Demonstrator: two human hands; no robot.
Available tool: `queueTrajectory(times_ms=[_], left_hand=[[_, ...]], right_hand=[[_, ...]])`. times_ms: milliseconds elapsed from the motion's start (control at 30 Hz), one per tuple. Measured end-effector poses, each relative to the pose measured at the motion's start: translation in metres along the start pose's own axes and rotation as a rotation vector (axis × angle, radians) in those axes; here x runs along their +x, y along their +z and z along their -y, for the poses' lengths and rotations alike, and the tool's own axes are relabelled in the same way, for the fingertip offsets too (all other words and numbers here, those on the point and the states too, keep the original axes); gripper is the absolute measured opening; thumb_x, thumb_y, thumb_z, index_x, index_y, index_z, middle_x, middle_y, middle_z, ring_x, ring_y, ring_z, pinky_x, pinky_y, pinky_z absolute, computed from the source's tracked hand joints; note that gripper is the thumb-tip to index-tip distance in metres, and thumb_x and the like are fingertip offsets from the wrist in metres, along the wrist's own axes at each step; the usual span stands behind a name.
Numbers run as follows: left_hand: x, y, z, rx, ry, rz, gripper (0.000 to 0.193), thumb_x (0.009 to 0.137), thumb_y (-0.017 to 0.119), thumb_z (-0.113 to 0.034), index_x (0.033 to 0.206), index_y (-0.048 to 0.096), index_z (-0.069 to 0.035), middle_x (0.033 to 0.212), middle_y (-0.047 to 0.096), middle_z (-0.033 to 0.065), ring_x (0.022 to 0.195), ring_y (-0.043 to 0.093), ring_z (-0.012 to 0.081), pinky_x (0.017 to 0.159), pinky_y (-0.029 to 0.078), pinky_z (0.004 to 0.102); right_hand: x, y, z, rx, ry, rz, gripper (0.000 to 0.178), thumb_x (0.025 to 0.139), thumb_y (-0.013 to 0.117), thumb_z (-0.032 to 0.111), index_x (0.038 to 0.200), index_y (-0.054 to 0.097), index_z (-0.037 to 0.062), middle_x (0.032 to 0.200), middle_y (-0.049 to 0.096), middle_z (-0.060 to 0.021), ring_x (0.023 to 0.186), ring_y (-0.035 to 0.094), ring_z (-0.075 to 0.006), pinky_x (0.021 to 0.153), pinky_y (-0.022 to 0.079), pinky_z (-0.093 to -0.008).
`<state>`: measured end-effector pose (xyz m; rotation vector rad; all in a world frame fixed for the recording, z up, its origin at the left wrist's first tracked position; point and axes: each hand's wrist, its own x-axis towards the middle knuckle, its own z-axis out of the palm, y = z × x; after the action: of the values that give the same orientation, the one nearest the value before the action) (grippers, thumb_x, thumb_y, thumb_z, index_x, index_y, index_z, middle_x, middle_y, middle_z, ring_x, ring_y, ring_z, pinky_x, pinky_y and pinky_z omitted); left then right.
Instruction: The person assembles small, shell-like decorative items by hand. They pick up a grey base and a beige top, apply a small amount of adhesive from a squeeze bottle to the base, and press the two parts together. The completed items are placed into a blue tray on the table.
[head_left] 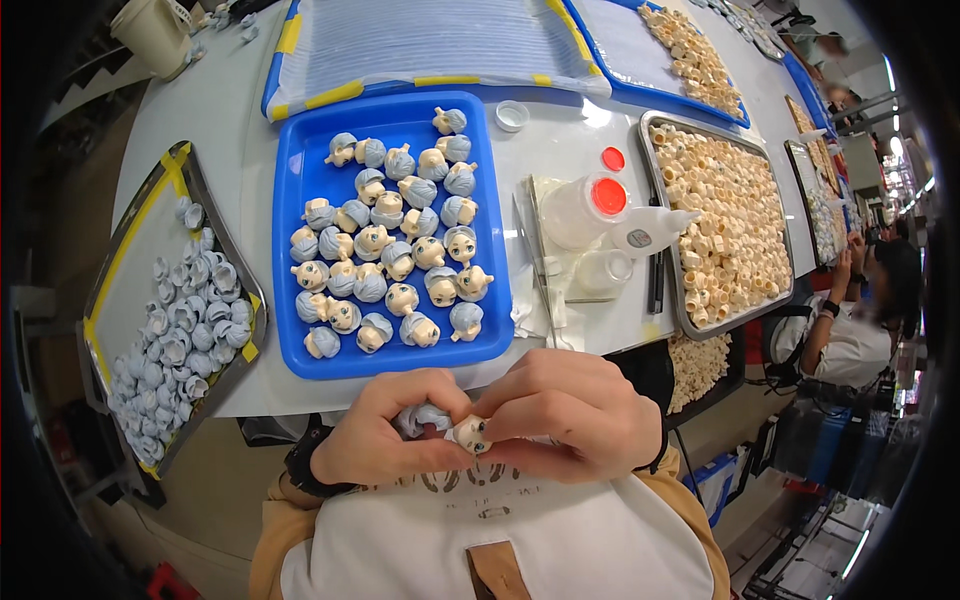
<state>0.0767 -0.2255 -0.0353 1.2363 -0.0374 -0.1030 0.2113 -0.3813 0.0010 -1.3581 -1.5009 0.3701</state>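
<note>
Close in front of my chest, both hands come together around a small doll head (469,434) with painted eyes. My left hand (372,432) is closed, thumb and forefinger at the head's left side, with a blue-grey hair piece (424,417) tucked in its fingers. On the other side, my right hand (575,415) pinches the head between thumb and fingertips. Whether the hair piece touches the head is hidden by my fingers. Just beyond my hands lies a blue tray (400,365) bearing many finished-looking heads with blue-grey hair.
At left, a taped metal tray (125,240) holds loose hair pieces. A metal tray (655,165) of bare beige head parts stands right. Between are a squeeze bottle (645,235), a red-lidded jar (580,215) and tweezers (545,270). A paper-lined tray (430,40) lies behind; a co-worker (850,320) sits far right.
</note>
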Motion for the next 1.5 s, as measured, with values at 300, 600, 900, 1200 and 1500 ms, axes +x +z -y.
queueTrajectory(times_ms=[300, 600, 900, 1200, 1500], left_hand=[[-0.003, 0.000, -0.001, -0.149, -0.058, 0.000, 0.025, 0.089, 0.046, -0.023, 0.099, 0.054, -0.002, 0.084, 0.055, 0.0032, 0.062, 0.045, 0.0055, 0.057, 0.036, 0.0195], [0.001, 0.007, -0.011, -0.273, -0.123, -0.071, 0.035, 0.095, 0.036, -0.024, 0.116, 0.046, 0.001, 0.089, 0.057, 0.0062, 0.052, 0.033, -0.0002, 0.051, 0.032, 0.0141], [0.002, -0.003, -0.003, 0.009, 0.001, 0.106, 0.030, 0.088, 0.053, -0.022, 0.110, 0.055, 0.000, 0.095, 0.059, 0.0057, 0.069, 0.046, 0.0071, 0.062, 0.038, 0.0206], [0.004, 0.001, -0.004, 0.136, 0.067, 0.081, 0.029, 0.083, 0.059, -0.012, 0.109, 0.055, 0.002, 0.085, 0.056, 0.0076, 0.068, 0.049, 0.0131, 0.062, 0.039, 0.0251], [0.008, 0.000, -0.008, 0.150, 0.009, 0.142, 0.031, 0.080, 0.061, -0.010, 0.108, 0.055, 0.002, 0.085, 0.057, 0.0081, 0.064, 0.049, 0.0144, 0.060, 0.039, 0.0259]], right_hand=[[0.004, -0.001, 0.004, -0.117, -0.028, -0.027, 0.030, 0.055, 0.068, -0.005, 0.084, 0.063, -0.0030, 0.075, 0.062, -0.0100, 0.059, 0.058, -0.0187, 0.049, 0.042, -0.0247], [-0.018, -0.043, 0.015, -0.211, 0.094, -0.284, 0.034, 0.051, 0.064, -0.006, 0.084, 0.060, -0.0025, 0.073, 0.061, -0.0118, 0.061, 0.057, -0.0186, 0.053, 0.043, -0.0260], [-0.027, -0.045, 0.019, -0.146, 0.197, -0.249, 0.032, 0.052, 0.064, -0.003, 0.084, 0.059, -0.0015, 0.071, 0.059, -0.0115, 0.060, 0.056, -0.0185, 0.053, 0.043, -0.0259], [0.002, -0.014, 0.009, -0.225, 0.105, 0.041, 0.032, 0.057, 0.065, -0.002, 0.087, 0.056, 0.0004, 0.078, 0.055, -0.0087, 0.061, 0.053, -0.0222, 0.053, 0.044, -0.0303], [-0.004, -0.018, 0.005, -0.208, 0.104, 0.038, 0.031, 0.056, 0.066, -0.002, 0.087, 0.059, 0.0000, 0.077, 0.058, -0.0088, 0.064, 0.055, -0.0211, 0.055, 0.044, -0.0291]])
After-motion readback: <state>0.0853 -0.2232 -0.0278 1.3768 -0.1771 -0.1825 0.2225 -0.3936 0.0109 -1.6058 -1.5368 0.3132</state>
